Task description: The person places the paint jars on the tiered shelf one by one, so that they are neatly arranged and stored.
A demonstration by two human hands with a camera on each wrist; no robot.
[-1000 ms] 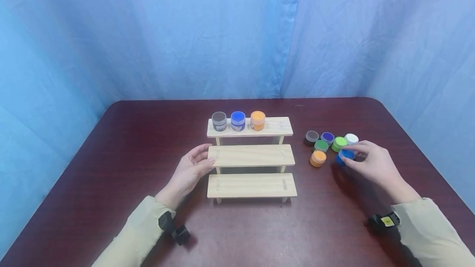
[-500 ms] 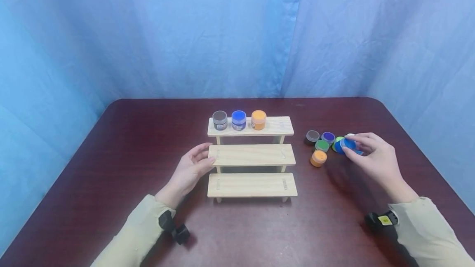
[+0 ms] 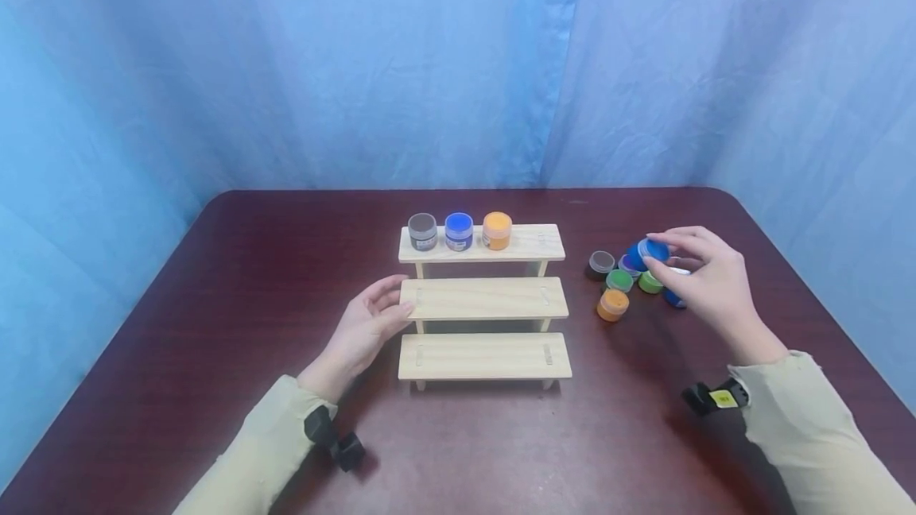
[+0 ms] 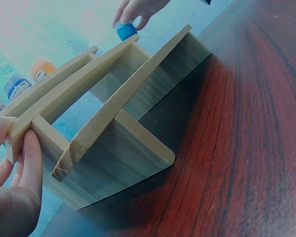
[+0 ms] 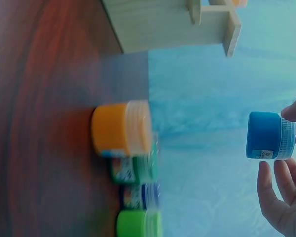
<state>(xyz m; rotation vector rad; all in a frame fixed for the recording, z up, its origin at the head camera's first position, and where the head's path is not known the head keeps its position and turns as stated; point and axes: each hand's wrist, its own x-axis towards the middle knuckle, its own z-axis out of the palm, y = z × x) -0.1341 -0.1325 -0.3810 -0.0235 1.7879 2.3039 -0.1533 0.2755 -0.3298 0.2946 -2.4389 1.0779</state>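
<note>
My left hand pinches the left end of the middle board of a three-step wooden rack, thumb on top and fingers below in the left wrist view. With thumb and fingertips, my right hand holds a blue paint jar by its clear lid, raised off the table. On the top step stand a dark grey jar, a blue jar and an orange jar. Below the held jar are a green jar, a purple jar and a light green jar, partly overlapped.
Right of the rack, a second orange jar and a dark jar stand with the group. Another blue jar is mostly behind my right hand. A blue curtain hangs beyond the dark red table.
My right hand has lifted the blue jar off the table and moved it up and slightly left, over the other jars. My left hand stays on the rack.
</note>
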